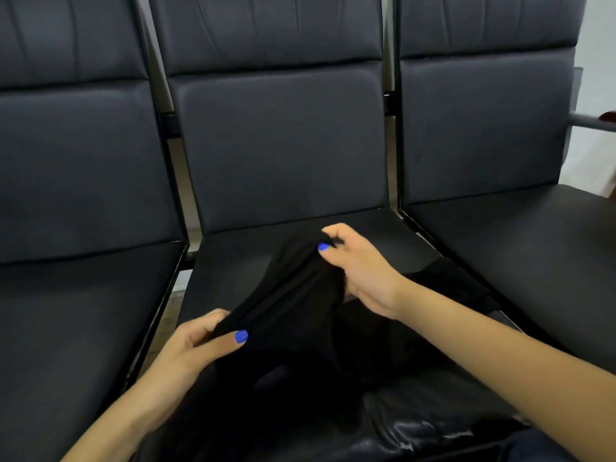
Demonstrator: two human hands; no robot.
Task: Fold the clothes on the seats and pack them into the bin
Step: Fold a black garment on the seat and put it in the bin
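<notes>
Both forearms are bare, with no sleeves, watch or rings to be seen; the left hand point(196, 341) and right hand point(360, 265) each show a thumbnail painted bright glossy blue (the other nails are out of sight)

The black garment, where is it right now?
In the head view the black garment lies on the middle seat, one edge lifted and stretched between the left hand and right hand.

support: middle seat point(233, 261), dark padded | on it: black garment point(300, 328), rumpled
</notes>
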